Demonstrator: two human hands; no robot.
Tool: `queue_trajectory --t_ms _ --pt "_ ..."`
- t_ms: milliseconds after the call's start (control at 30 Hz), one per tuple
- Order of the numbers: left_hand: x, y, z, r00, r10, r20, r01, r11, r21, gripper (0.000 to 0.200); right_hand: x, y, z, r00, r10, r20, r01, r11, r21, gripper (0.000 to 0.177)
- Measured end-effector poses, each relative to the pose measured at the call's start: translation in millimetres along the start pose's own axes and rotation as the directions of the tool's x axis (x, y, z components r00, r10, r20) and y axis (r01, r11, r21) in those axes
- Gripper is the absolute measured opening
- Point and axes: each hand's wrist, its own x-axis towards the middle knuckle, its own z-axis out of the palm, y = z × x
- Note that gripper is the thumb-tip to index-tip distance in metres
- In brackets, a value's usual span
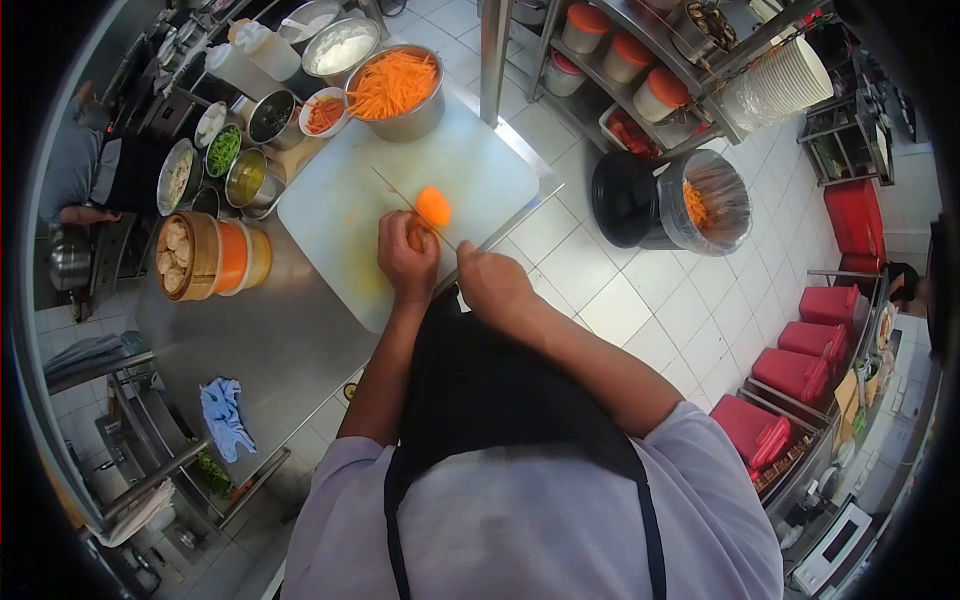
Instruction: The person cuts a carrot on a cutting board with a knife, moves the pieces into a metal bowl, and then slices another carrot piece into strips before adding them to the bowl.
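Note:
On a white cutting board [330, 215] lies an orange carrot [433, 206], its cut end facing away from me. My left hand [406, 255] has its fingers curled over the near part of the carrot, pressing it on the board. A knife [386, 181] lies across the carrot at a slant, its tip pointing to the far left. Its handle is hidden inside my right hand [490, 285], which is closed around it at the board's near right edge. A metal pot of carrot strips [395, 85] stands at the board's far edge.
Bowls of chopped greens [224, 150] and white powder [342, 46] line the left, near a bamboo steamer [188, 255]. A blue cloth [228, 418] lies on the steel table [290, 310]. Right of it, a lined bin [725, 175] holds orange scraps. Another person [80, 170] stands far left.

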Motion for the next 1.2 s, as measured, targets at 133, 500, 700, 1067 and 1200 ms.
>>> queue_trajectory --t_ms 133,500,700,1067,1200 --pt "2 -3 0 0.998 0.052 0.022 -0.052 0.999 0.005 0.026 23 6 23 0.999 -0.014 -0.029 0.015 0.999 0.037 0.011" --pt "-1 -3 1 1.000 0.022 -0.002 -0.022 0.999 0.026 0.027 5 6 9 0.991 -0.074 -0.112 0.083 0.994 0.073 0.014" --pt "-2 -3 0 1.000 -0.011 0.021 0.010 1.000 0.026 0.029 -14 3 -3 0.995 -0.052 -0.081 0.053 0.998 0.015 0.013" --pt "-2 -5 2 1.000 0.010 0.003 -0.010 1.000 0.007 0.028 -11 -5 -10 1.000 -0.011 -0.012 0.010 1.000 -0.023 0.012" --pt "0 -1 -1 1.000 -0.004 0.020 0.004 1.000 -0.001 0.027 9 0 8 0.999 -0.034 -0.022 0.033 0.999 -0.017 0.012"
